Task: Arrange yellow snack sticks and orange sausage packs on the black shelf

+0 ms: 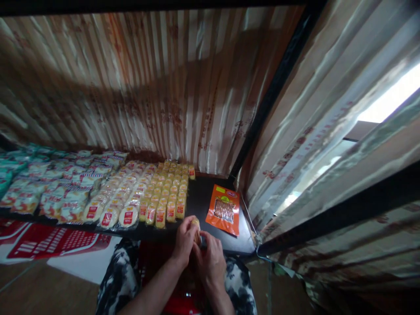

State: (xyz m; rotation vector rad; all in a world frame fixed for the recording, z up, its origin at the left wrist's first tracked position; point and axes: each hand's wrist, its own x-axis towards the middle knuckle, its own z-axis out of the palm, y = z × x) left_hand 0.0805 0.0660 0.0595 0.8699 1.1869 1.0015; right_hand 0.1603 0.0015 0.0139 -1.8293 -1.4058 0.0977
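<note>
In front of my body, at the front edge of the dark shelf, my left hand [185, 238] and my right hand [211, 258] close together on a small wrapped snack [197, 234]. It looks yellow-brown, and my fingers cover much of it. Just beyond my left hand stand rows of small yellow wrapped snacks [166, 190] with red labels. To the right of my hands an orange packet of sausage-like sticks [224, 209] lies flat on the shelf [197, 192].
Round white wrapped snacks [128, 216], white bags [75, 203] and teal packets [8, 173] fill the shelf's left. A red basket [59, 240] sits below it at left. Striped fabric curtains [147, 87] hang behind, and black frame bars [272, 94] edge the right.
</note>
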